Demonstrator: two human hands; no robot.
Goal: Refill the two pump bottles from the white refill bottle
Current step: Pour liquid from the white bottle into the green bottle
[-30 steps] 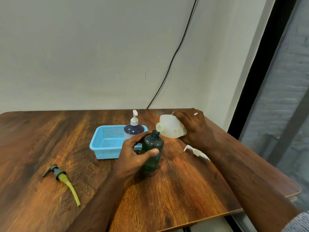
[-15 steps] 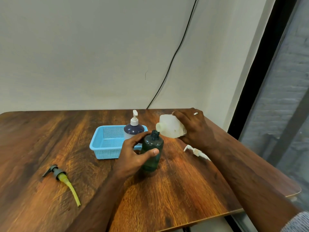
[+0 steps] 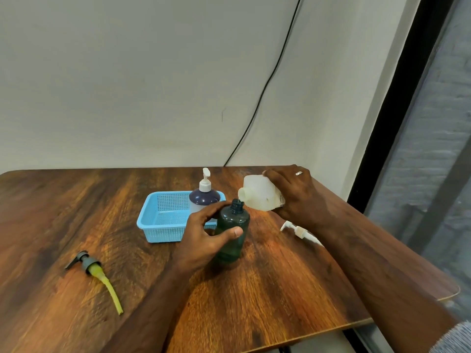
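A dark green bottle (image 3: 231,235) stands upright on the wooden table (image 3: 280,289) with its neck uncovered. My left hand (image 3: 204,233) grips its body from the left. My right hand (image 3: 295,194) holds the white refill bottle (image 3: 257,192) tipped on its side, its spout just above and right of the green bottle's neck. A thin stream runs from the spout into the neck. A second pump bottle (image 3: 204,197), dark blue on top with a white pump, stands in the blue basket (image 3: 163,217).
A grey pump head with a yellow tube (image 3: 95,273) lies on the table at the left. A white pump head (image 3: 299,231) lies by my right forearm. A black cable (image 3: 262,98) runs down the wall behind. The table's edge lies near on the right.
Hands and bottles have held their places. The refill bottle's spout now sits a touch lower over the green bottle's neck.
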